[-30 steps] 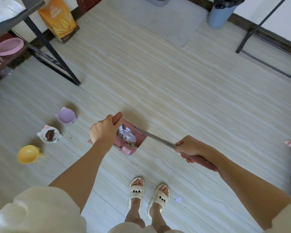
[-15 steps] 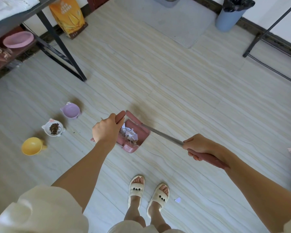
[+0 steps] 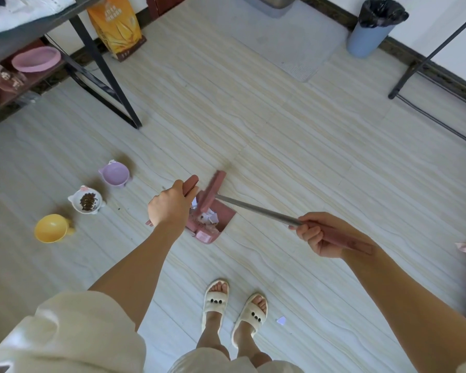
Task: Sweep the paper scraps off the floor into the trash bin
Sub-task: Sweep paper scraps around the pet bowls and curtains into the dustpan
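The left hand has its fingers curled round the dustpan handle; the right hand has its fingers wrapped round the broom handle. The broom head hangs tilted over the dustpan, which holds the paper scraps. A tipped pan could spill them on the way to the far-right trash bin. One scrap near the right slipper risks being missed.

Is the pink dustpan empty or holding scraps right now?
Holding scraps: white paper scraps lie inside the dustpan. One scrap remains on the floor beside the slippers.
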`<state>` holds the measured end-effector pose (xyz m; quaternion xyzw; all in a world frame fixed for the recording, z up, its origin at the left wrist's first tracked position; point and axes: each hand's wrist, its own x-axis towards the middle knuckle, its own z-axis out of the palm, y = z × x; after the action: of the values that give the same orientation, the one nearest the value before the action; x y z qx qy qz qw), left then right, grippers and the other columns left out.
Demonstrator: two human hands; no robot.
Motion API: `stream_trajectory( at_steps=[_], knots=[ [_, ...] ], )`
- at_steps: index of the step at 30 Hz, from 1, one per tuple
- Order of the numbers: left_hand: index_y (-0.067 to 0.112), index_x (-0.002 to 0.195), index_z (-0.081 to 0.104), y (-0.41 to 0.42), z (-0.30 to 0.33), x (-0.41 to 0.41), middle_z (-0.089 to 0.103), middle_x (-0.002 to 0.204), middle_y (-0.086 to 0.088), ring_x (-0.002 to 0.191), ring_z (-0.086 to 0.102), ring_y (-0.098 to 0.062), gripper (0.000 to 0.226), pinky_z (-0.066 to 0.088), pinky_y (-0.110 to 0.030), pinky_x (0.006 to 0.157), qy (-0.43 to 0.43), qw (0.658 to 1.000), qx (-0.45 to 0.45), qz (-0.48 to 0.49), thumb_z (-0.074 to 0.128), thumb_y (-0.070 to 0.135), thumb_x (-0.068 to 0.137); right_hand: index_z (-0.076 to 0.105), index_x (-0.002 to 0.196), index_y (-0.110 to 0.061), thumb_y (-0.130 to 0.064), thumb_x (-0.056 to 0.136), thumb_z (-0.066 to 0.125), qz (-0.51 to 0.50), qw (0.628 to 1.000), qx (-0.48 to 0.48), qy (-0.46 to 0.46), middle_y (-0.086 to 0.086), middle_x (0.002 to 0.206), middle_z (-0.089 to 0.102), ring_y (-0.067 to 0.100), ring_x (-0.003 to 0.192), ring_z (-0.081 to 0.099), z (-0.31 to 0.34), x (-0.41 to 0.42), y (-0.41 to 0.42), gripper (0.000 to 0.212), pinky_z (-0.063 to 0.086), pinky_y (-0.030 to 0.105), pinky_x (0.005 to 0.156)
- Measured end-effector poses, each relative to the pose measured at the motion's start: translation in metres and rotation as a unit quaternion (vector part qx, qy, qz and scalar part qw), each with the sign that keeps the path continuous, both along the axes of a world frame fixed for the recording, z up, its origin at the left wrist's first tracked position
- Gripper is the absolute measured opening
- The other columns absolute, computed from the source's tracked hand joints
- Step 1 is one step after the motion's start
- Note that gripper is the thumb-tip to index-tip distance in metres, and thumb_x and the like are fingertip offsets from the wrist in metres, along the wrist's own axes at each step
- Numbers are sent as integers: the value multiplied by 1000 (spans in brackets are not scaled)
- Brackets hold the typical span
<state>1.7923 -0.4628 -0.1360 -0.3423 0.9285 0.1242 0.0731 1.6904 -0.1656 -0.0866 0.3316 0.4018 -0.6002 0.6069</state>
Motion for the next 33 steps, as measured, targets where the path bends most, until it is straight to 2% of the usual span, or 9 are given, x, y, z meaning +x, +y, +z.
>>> stream_trajectory(
  at_steps=[2,4,12,18,21,23,25,27,33],
  knots=[
    [9,100,54,-1,0,0,66,82,-16,78,63,-38,49,42,-35,63,0,1000,9,8,37,55,94,48,97,0,13,28,90,-69,997,-41,-22,4,50,51,8,28,48,-3,3,4,82,40,16,26],
    [9,101,54,-2,0,0,66,84,-17,80,62,-38,49,42,-36,65,3,1000,17,13,38,55,94,47,102,1,15,22,89,-104,993,-52,-24,5,49,51,7,27,47,-7,7,9,92,38,15,26],
    [6,109,51,-13,3,5,66,92,-22,87,60,-41,49,42,-39,66,41,993,73,88,38,51,95,43,118,11,23,20,86,-169,984,-53,-31,5,50,49,8,28,47,2,19,33,108,38,15,26],
    [4,110,50,-14,14,-12,64,93,-23,90,59,-42,48,43,-41,68,84,987,87,101,40,48,96,42,120,10,23,17,85,-158,987,-35,-13,6,49,49,9,27,46,17,15,43,113,38,15,26],
    [4,107,50,-14,14,-18,63,93,-21,89,59,-42,45,42,-41,69,108,980,102,130,41,47,96,45,117,9,19,18,87,-140,990,-37,0,5,49,49,8,27,45,24,14,50,108,37,15,25],
    [4,107,50,-14,14,-20,63,94,-21,90,58,-42,44,41,-40,69,117,976,106,148,41,47,96,47,113,7,14,30,88,-108,994,-16,6,4,48,49,7,26,44,30,11,51,93,36,14,25],
    [4,106,50,-14,13,-22,64,93,-21,88,58,-42,44,42,-40,68,125,975,106,149,41,47,96,49,108,3,0,65,73,-58,997,36,20,3,46,49,6,25,44,34,7,52,50,36,14,24],
    [4,105,50,-13,15,-24,64,91,-21,86,59,-42,44,41,-40,67,131,975,106,143,41,46,96,49,99,0,-10,84,50,-15,996,75,36,3,46,50,6,25,44,38,2,52,17,36,14,24],
    [3,104,50,-15,24,-23,61,86,-20,85,58,-41,44,37,-37,64,138,976,97,141,41,46,96,42,88,-9,-12,99,39,24,989,134,59,3,49,49,8,28,47,28,3,50,12,40,15,27]
  ],
)
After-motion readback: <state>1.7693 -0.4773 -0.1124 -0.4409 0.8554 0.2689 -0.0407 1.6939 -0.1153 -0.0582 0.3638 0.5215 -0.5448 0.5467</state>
